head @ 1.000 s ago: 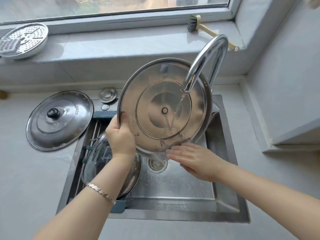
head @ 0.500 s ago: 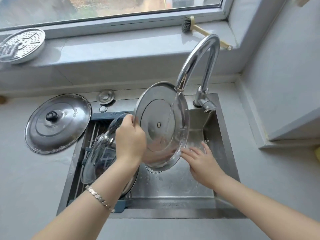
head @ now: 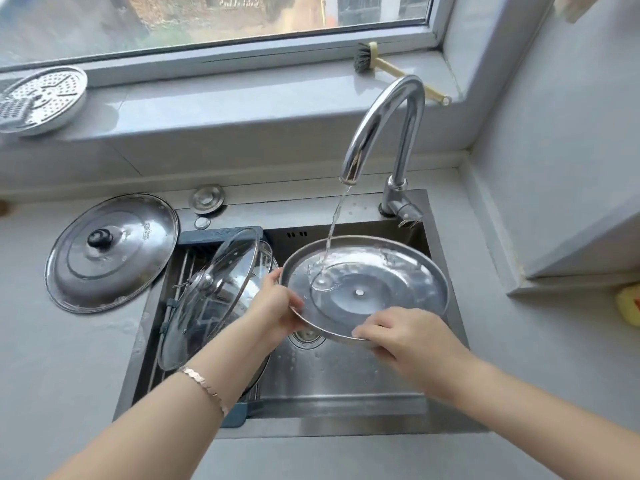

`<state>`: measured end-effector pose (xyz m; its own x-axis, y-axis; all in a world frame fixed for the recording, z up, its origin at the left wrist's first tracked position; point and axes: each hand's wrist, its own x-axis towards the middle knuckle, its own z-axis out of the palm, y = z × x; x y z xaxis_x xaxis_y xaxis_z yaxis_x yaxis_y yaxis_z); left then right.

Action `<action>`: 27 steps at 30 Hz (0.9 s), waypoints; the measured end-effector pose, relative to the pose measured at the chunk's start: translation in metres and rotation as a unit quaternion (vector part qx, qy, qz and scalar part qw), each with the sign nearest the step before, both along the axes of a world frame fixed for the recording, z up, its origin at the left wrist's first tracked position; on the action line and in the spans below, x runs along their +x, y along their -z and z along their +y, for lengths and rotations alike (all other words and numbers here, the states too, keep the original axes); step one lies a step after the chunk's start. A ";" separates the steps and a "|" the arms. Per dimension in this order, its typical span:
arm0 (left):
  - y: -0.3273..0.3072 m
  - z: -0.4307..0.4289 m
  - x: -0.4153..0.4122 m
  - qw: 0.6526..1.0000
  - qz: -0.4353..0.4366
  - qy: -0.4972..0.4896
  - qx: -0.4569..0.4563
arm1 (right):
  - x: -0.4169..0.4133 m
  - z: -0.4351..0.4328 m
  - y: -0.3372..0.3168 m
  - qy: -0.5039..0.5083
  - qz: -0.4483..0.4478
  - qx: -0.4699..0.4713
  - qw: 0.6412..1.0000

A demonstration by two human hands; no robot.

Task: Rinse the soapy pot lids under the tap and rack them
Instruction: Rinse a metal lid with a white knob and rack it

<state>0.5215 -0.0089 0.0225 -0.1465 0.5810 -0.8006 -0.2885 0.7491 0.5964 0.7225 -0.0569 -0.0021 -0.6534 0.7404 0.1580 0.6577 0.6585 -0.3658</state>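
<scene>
Tipped from upright to nearly flat, the round stainless steel lid (head: 374, 292) lies hollow side up over the sink (head: 346, 386), with water from the curved chrome tap (head: 381, 126) pooling in it. The left hand (head: 277, 306) grips its left rim. The right hand (head: 405, 334) curls over the near rim, its thumb hidden. A glass lid (head: 211, 296) leans in the rack (head: 237, 416).

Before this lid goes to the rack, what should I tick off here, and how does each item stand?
1. Tap running onto the lid: ok.
2. Left hand and right hand grip its rim: ok.
3. Lid emptied: not ok, underside up, water pooled inside.
4. Soap rinsed off: cannot tell.
5. Free slot in the rack: cannot tell, the glass lid leans across it.
</scene>
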 end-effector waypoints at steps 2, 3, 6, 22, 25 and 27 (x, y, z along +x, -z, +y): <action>0.009 -0.005 0.000 1.000 0.004 -0.021 0.012 | 0.008 0.004 -0.001 -0.012 -0.010 0.072 0.997; 0.013 -0.007 0.000 0.999 0.009 -0.024 0.020 | 0.014 0.007 -0.002 0.008 -0.003 0.090 0.996; 0.021 -0.014 -0.001 0.997 0.011 -0.037 0.062 | 0.032 0.022 -0.009 0.246 0.074 0.023 0.966; 0.047 -0.022 0.001 0.990 -0.136 -0.024 0.022 | 0.050 0.054 -0.057 0.353 0.266 -0.348 0.827; 0.048 -0.027 0.006 0.989 -0.019 0.144 -0.018 | 0.052 0.060 -0.075 0.325 0.177 -0.360 0.856; 0.049 -0.033 0.004 0.968 0.086 0.235 -0.030 | 0.049 0.066 -0.083 0.322 0.136 -0.406 0.844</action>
<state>0.5255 -0.0417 -0.0261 -0.0123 0.5684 -0.8226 0.1915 0.8088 0.5560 0.7715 0.0092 0.0806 -0.0955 0.8645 -0.4936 0.6033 -0.3441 -0.7194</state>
